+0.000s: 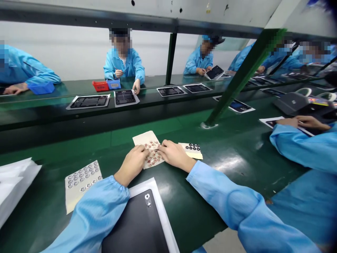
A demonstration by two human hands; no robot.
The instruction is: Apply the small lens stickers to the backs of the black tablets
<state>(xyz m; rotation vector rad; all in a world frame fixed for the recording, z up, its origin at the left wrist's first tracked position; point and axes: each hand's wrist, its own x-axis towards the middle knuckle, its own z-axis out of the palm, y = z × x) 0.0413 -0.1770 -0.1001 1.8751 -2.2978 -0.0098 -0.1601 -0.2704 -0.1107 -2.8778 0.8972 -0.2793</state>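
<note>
A pale backing sheet [143,138] with several small red-marked stickers lies on the green bench. My left hand [133,162] is closed at the sheet's left side, its curled fingertips on the stickers. From the right, my right hand [175,154] reaches over the same sheet with thumb and fingers pinched; a small dark tip shows there, too small to name. Below my hands lies a black tablet-like panel [139,225] on white paper, with two round lens-like spots near its top corner. My left sleeve covers part of it.
A sheet of ring stickers [83,175] lies left, a card with black rings [193,149] right. White papers [15,186] sit at the left edge. A slanted green post [237,80] rises ahead. A co-worker's sleeve [295,147] is close on my right; other people sit opposite.
</note>
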